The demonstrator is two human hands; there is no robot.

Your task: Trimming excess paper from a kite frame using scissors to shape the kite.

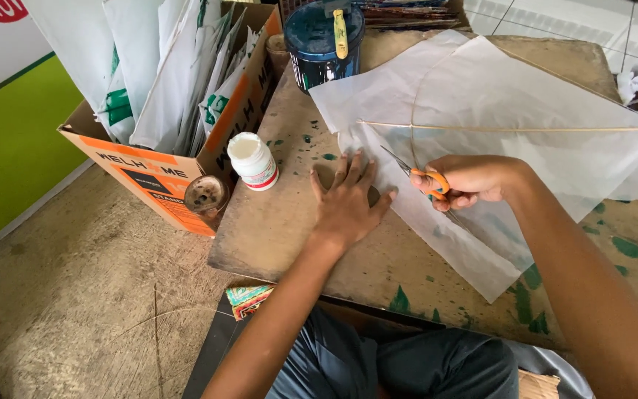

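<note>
Head view, looking down at a low wooden board [297,229] stained with green paint spots. A sheet of thin white paper [496,96] lies across the board's right half, with thin bamboo sticks [526,129] on it, one straight across, one curved. Left hand [345,203] lies flat and open, fingers spread, palm down at the paper's left edge, fingertips on the paper, heel on bare wood. Right hand [474,179] is closed around the orange handles of a pair of scissors [416,171]; blades point left toward the left hand, tips on the paper just beside the left fingertips. Whether the blades are parted cannot be told. Paper's lower corner hangs toward the person's lap, near the board's front edge. At the board's left edge stands a small white bottle [252,160] with a red band, apart from both hands. Beyond it, at the far edge, a dark blue tin [324,43] with a yellow-handled brush [340,33] laid across its top. Left of the board, an orange and brown carton [153,174] on the floor, packed upright with white and green sheets [160,66]. A small round lid [206,195] rests against the carton's side.
</note>
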